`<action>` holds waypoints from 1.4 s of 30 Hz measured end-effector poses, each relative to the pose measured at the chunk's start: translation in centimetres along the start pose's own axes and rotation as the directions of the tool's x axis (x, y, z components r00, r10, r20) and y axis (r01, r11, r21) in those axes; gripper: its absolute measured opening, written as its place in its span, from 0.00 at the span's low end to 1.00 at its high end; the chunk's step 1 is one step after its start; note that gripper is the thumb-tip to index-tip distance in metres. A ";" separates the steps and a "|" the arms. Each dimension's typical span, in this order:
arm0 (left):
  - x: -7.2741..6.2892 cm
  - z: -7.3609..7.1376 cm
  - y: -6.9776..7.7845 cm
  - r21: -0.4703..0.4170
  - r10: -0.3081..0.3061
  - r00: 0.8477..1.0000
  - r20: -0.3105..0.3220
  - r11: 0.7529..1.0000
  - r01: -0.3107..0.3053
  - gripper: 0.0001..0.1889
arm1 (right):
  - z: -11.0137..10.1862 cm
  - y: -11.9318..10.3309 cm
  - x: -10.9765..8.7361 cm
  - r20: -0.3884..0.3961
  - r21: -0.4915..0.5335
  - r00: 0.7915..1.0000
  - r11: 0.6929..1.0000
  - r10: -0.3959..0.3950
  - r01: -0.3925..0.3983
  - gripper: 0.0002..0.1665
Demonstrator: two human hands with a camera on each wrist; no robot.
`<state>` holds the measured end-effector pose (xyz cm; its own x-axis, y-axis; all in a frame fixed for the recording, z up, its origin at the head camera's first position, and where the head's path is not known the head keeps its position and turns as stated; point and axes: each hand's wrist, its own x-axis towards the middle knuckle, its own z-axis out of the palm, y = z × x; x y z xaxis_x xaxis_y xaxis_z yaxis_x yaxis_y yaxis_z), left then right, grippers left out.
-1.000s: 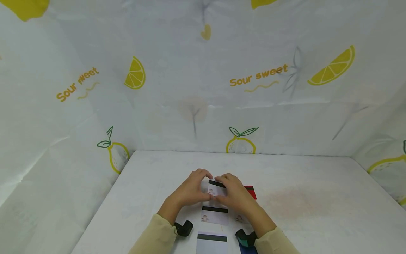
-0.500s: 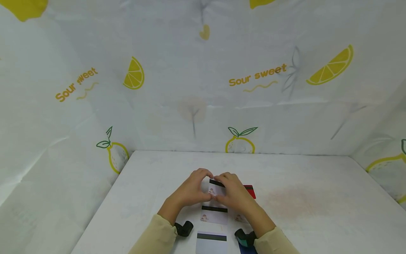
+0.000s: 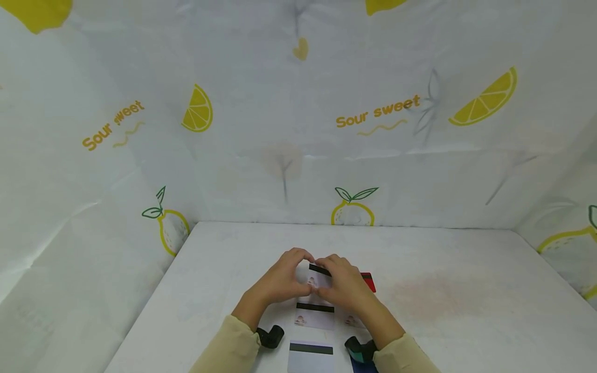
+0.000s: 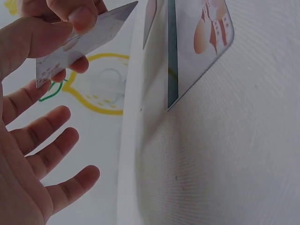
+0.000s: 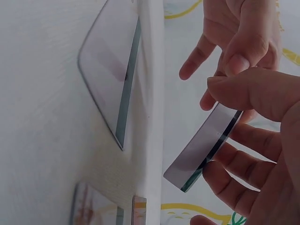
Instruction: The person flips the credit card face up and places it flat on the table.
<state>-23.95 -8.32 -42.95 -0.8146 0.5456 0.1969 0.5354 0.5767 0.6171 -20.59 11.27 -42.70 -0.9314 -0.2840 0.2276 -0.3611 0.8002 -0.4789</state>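
A white card with a dark stripe and a small printed figure (image 3: 321, 280) is held up between both hands in the head view. My left hand (image 3: 281, 280) pinches its left end with thumb and forefinger. From the right, my right hand (image 3: 346, 282) grips it, thumb on one edge and fingers on the opposite one. The right wrist view shows the striped face of the held card (image 5: 201, 150) tilted, its far end between the right thumb and fingers. The left wrist view shows the two thumbs close together over the card (image 4: 105, 33), the other left fingers spread apart.
Below the hands, a similar striped card (image 3: 315, 317) and a plainer striped card (image 3: 310, 361) lie on the white table (image 3: 443, 290). Another card (image 3: 353, 320) is partly hidden by the right forearm. A red card (image 3: 369, 281) and a blue card (image 3: 363, 367) lie at the right.
The held card has shifted slightly to the right between the fingers. Both hands otherwise keep nearly the same place, and the cards on the table have not moved.
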 end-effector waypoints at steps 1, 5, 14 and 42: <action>0.0 0.0 0.0 -0.007 -0.001 1.000 0.002 1.000 0.001 0.26 | 0.0 0.0 0.0 0.000 -0.001 1.000 1.000 0.004 -0.004 0.34; 0.0 0.0 0.0 -0.033 -0.019 1.000 0.016 0.999 0.019 0.29 | -0.2 0.2 -0.1 0.000 0.031 1.000 0.999 0.026 -0.026 0.34; -0.1 0.0 0.1 -0.037 -0.045 0.998 0.034 0.998 0.047 0.34 | -0.5 0.4 0.0 0.059 0.391 0.996 0.916 0.070 -0.088 0.34; -0.1 -0.4 0.1 0.004 -0.095 0.995 0.013 0.995 0.095 0.27 | -0.6 1.0 0.6 0.100 0.576 0.985 0.799 0.141 -0.173 0.36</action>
<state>-23.91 -8.60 -42.58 -0.8588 0.4963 0.1269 0.4563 0.6284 0.6300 -21.44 12.25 -42.54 -0.9730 -0.2194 0.0722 -0.1541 0.3839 -0.9104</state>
